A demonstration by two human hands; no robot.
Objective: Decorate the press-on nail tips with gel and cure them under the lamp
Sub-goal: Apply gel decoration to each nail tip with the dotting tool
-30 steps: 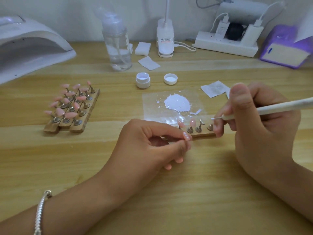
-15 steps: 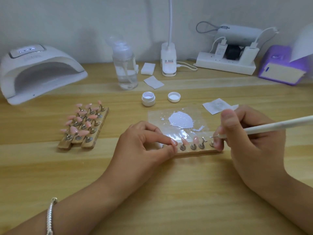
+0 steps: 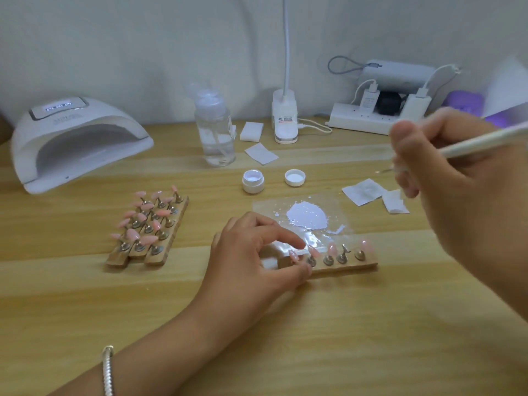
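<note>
Wooden strip holder (image 3: pixel 343 267) lies flat on the table (image 3: pixel 314 338), centre of view, long axis running L–R across the person. Along it stand small metal pegs w/ pink nail tips (image 3: pixel 332 248). One peg (image 3: pixel 344 249) near the R end looks bare.

L hand (image 3: pixel 251 252) is on the strip's L end: forefinger over the back edge, thumb at the front edge, fingers curled, pinching it down. A pinkish tip shows btwn those fingers; can't tell if it's a press-on or the person's own nail.

R hand (image 3: pixel 457 201) is up and off to the R, well apart from the strip and blurred, fingers wrapped tight round a white gel brush (image 3: pixel 485 140). The brush slants from upper R to lower L, thin end aimed toward the work. So the strip lies down and L of the brush grip, w/ the L hand much the nearer.

Just behind the strip is a clear palette sheet (image 3: pixel 268 212) w/ a blob of white gel (image 3: pixel 307 215). Behind that sit an open gel pot (image 3: pixel 253 181) and its lid (image 3: pixel 295 177). Wipes (image 3: pixel 367 191) lie R of the sheet.

Far L at the back is the white cure lamp (image 3: pixel 77 144), display lit. Btwn lamp and strip sits a block of holders (image 3: pixel 177 224) crowded w/ pink tips.

My guess: the brush dips to the gel next, or the strip slides L to the lamp; the L hand is placed for that.
</note>
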